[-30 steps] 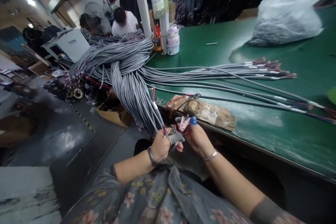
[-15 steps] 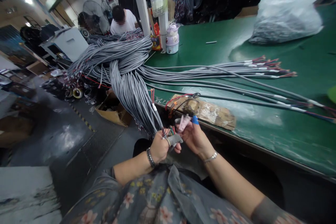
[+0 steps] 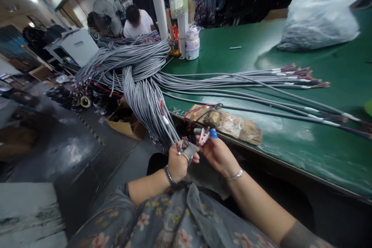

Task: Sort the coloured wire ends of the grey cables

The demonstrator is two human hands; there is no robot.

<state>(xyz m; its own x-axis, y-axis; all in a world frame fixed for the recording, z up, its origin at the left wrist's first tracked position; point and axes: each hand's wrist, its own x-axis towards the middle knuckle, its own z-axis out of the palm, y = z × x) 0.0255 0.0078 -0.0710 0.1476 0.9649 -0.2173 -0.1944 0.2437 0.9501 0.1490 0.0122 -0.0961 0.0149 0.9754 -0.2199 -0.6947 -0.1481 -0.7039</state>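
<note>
My left hand (image 3: 177, 164) is closed round the end of a grey cable, its thumb wrapped in grey material. Thin coloured wires (image 3: 185, 140) fan out above that thumb. Just to the right, my right hand (image 3: 217, 154) pinches a pink clip (image 3: 204, 137), with blue tape on the thumb. A small gap separates the clip from the wires. Behind my left hand hangs a thick bundle of grey cables (image 3: 145, 104). One cable end with a white sleeve (image 3: 165, 119) and bared wires stands out from it.
A wooden block (image 3: 232, 124) with red and black leads lies at the edge of the green table (image 3: 290, 155). Grey cables (image 3: 221, 80) stretch across the tabletop. Farther back are a plastic bag (image 3: 319, 19) and a stacked container (image 3: 192, 42). A person (image 3: 138, 23) sits behind the cable pile.
The pink clip has turned in my right hand and its shape shows more clearly. My left hand has tilted slightly with the wires. The sleeved cable end has shifted a little left.
</note>
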